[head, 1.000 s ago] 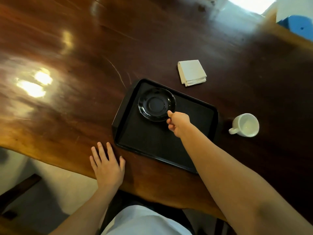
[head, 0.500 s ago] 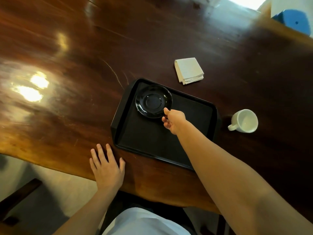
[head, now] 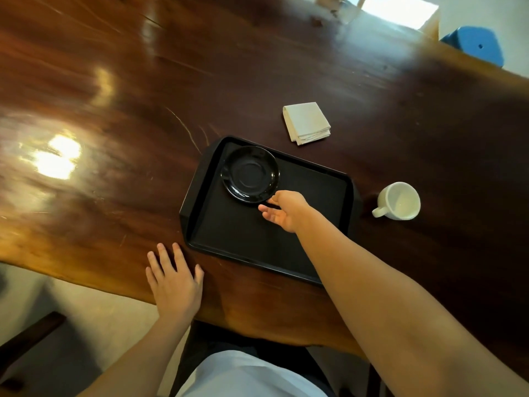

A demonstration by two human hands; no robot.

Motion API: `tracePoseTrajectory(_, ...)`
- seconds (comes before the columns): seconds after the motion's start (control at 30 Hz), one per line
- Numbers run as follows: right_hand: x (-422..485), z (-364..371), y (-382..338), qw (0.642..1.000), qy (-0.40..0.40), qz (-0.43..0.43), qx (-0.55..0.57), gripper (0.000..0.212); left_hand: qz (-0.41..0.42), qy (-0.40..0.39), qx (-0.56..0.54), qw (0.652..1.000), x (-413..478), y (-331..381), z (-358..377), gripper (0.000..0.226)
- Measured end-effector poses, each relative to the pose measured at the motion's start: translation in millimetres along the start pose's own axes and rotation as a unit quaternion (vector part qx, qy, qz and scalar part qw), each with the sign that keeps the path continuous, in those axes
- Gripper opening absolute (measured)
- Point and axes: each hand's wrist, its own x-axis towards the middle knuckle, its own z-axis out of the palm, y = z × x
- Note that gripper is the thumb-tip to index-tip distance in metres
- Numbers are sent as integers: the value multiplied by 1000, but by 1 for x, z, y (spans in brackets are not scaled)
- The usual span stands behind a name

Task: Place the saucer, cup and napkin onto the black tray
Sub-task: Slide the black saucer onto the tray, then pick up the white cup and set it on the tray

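A black saucer (head: 250,173) lies in the far left corner of the black tray (head: 246,242). My right hand (head: 286,210) hovers over the tray just beside the saucer's near edge, fingers apart and holding nothing. A white cup (head: 399,200) lies on the table right of the tray, its handle pointing left. A folded white napkin (head: 307,122) rests on the table beyond the tray. My left hand (head: 174,279) lies flat on the table near its front edge, left of the tray's near corner.
The dark wooden table (head: 114,138) stretches far to the left and back, with bright light glare on its surface. A blue object (head: 475,44) stands past the far right edge. The table's front edge runs just under my left hand.
My right hand has let go of the saucer's rim and opened, drawing back slightly. The saucer stays on the tray. My left hand has not moved.
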Motion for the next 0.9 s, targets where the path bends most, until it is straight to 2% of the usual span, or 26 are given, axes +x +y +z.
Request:
tracePoseTrajectory(0.17,-11,-32,-1,999,5,-24,-33,41,-20,-11,-6,1000,-5,10,-2,74)
tracePoseTrajectory(0.37,-17,-118,12,992,97,-47,-63,31,-56,-14,-17,998,-9,21,-2,73)
tracePoseTrajectory(0.47,-17,-165,22,990,133,-33,-38,34,-77,-13,-22,997,-12,30,0,73)
tracePoseTrajectory(0.6,-14,-209,33,983,173,-60,16,39,-111,-23,-30,993,-22,49,4,76)
tracePoseTrajectory(0.9,10,-232,33,969,199,-114,95,46,-133,22,-53,990,-30,64,18,74)
